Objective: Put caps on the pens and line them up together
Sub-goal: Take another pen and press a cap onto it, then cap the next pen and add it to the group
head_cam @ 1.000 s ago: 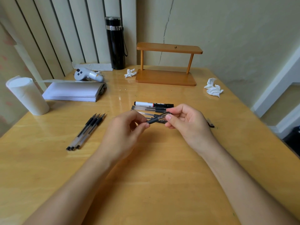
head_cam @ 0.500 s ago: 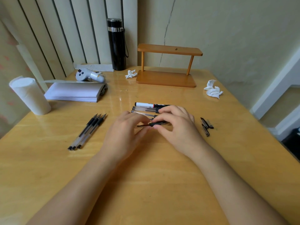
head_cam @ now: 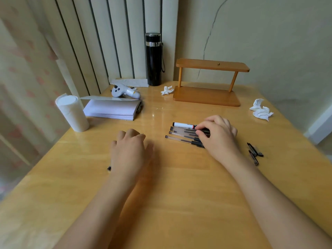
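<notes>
My left hand [head_cam: 130, 151] lies palm down and blurred over the row of capped pens at the left. Only a black pen end [head_cam: 109, 168] shows below it, and what its fingers hold is hidden. My right hand [head_cam: 218, 135] rests on the pile of clear uncapped pens [head_cam: 179, 136] at the table's middle. Its thumb and forefinger pinch the dark grip of one pen there. A white marker with a black cap [head_cam: 183, 125] lies at the far side of the pile. Three loose black caps [head_cam: 254, 153] lie to the right of my right wrist.
A paper roll [head_cam: 72, 114], a stack of paper [head_cam: 111, 109] and a white controller [head_cam: 125, 91] sit at the back left. A black flask [head_cam: 153, 60] and a wooden shelf [head_cam: 208, 81] stand at the back. Crumpled tissues [head_cam: 261, 109] lie far right.
Both hands held one pen at the middle. My left hand has since swept left over the lined-up pens, and my right hand has gone forward onto the pile.
</notes>
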